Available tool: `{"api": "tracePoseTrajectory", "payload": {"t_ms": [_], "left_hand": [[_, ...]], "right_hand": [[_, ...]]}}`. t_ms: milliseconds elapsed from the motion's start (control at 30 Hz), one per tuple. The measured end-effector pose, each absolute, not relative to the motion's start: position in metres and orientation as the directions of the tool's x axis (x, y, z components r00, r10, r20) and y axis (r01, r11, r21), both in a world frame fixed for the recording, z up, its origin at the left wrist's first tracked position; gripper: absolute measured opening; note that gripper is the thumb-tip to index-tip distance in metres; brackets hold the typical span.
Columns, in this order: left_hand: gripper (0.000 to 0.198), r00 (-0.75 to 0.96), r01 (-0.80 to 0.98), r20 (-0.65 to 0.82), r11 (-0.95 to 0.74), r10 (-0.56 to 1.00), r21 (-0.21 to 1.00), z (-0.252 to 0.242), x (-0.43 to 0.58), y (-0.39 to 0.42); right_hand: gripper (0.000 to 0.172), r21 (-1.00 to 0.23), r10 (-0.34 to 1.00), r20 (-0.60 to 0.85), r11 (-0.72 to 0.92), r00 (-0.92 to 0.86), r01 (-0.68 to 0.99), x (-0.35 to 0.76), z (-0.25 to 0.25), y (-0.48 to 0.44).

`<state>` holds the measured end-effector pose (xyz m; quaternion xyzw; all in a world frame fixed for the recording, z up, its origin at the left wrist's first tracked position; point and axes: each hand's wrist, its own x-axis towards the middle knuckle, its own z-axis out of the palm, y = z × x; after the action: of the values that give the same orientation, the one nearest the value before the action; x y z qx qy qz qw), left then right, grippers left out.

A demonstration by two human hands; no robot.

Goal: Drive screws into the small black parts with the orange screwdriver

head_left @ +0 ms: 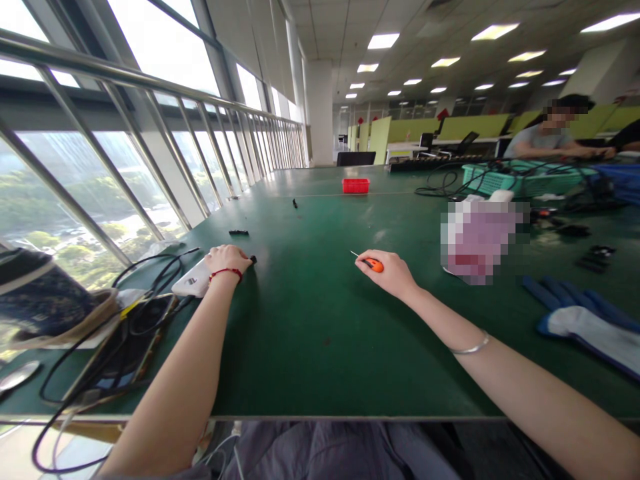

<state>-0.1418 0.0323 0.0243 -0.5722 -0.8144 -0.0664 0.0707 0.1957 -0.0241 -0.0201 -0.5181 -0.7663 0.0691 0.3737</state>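
The left hand [229,259] curls at 1 small black part [253,259] on the green tabletop [300,320]; whether it grips, I cannot tell. Steady fingers there would help. The right hand [387,272] grips 1 orange-and-black screwdriver [375,265], tip leftward, best kept controlled. The white case's [186,283] dark logo is unreadable.

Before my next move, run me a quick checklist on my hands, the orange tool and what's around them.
1. Right hand holding the orange-handled tool: ok.
2. Metal shaft away from left hand: ok, well apart.
3. Left hand's grip on the small black piece: cannot tell, fingers hide it.
4. White device unobstructed: not ok, left hand partly covers it.
5. Glove worn: not ok, it lies at right; both hands bare.
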Motion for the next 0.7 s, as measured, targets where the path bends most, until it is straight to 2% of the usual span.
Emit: {"api": "tracePoseTrajectory", "payload": {"t_ms": [100, 200, 267, 400, 500, 600, 700], "left_hand": [[0.026, -0.255, 0.963, 0.157, 0.237, 0.954, 0.125, 0.016, -0.123, 0.036], [0.022, -0.045, 0.954, 0.141, 0.001, 0.989, 0.298, 0.003, -0.087, 0.035], [0.018, 0.126, 0.892, 0.168, -0.186, 0.978, 0.412, -0.008, -0.056, 0.030], [0.015, 0.444, 0.686, 0.259, -0.511, 0.858, 0.518, -0.028, -0.004, 0.014], [0.014, 0.486, 0.596, 0.311, -0.570, 0.817, 0.565, -0.035, 0.012, 0.006], [0.014, 0.451, 0.579, 0.320, -0.546, 0.833, 0.606, -0.037, 0.013, 0.005], [0.013, 0.424, 0.585, 0.352, -0.549, 0.834, 0.597, -0.037, 0.010, 0.005]], "right_hand": [[0.025, -0.536, 0.837, 0.533, 0.446, -0.122, 0.717, 0.194, -0.017, -0.026], [0.019, -0.563, 0.804, 0.594, 0.443, -0.031, 0.698, 0.192, -0.015, -0.028], [0.016, -0.587, 0.777, 0.628, 0.436, 0.044, 0.682, 0.190, -0.013, -0.030], [0.016, -0.617, 0.721, 0.683, 0.484, 0.117, 0.621, 0.188, -0.008, -0.035], [0.014, -0.611, 0.674, 0.727, 0.549, 0.130, 0.570, 0.187, -0.001, -0.040], [0.012, -0.587, 0.625, 0.767, 0.590, 0.146, 0.555, 0.187, 0.008, -0.046], [0.016, -0.557, 0.567, 0.804, 0.612, 0.180, 0.561, 0.189, 0.015, -0.049]]}}
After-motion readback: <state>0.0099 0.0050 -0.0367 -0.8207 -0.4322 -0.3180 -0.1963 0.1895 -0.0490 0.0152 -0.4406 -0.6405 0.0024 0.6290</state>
